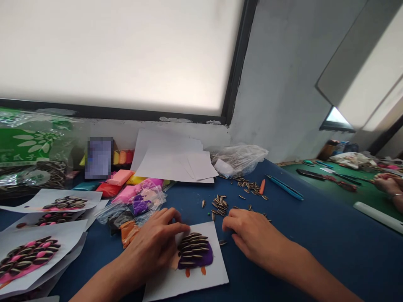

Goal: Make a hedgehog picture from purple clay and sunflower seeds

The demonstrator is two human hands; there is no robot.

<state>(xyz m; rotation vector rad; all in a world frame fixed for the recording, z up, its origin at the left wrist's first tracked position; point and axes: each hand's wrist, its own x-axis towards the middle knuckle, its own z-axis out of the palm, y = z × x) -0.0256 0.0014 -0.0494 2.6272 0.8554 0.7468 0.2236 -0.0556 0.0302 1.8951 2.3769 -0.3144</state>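
Observation:
My left hand (157, 239) rests on the left side of a white paper sheet (217, 279), index finger stretched out beside a purple clay shape (208, 256). Rows of striped sunflower seeds (192, 247) are stuck into the purple clay, with two small orange clay feet below and a peach clay part at its left, partly covered by that hand. Its thumb is hidden. To the right of the sheet, my right hand (248, 228) hovers low over the blue table with fingers bent and thumb apart from the index; no seed shows in it. A single seed (222, 242) lies between the sheet and this hand.
Loose sunflower seeds (219, 204) lie beyond my hands, near an orange clay stick (262, 187) and blue tweezers (285, 187). Clay packets (119, 178) and blank paper (173, 161) are at the back. Seeded clay pictures (31, 256) stack at left. Another person's hand (388, 184) shows at far right.

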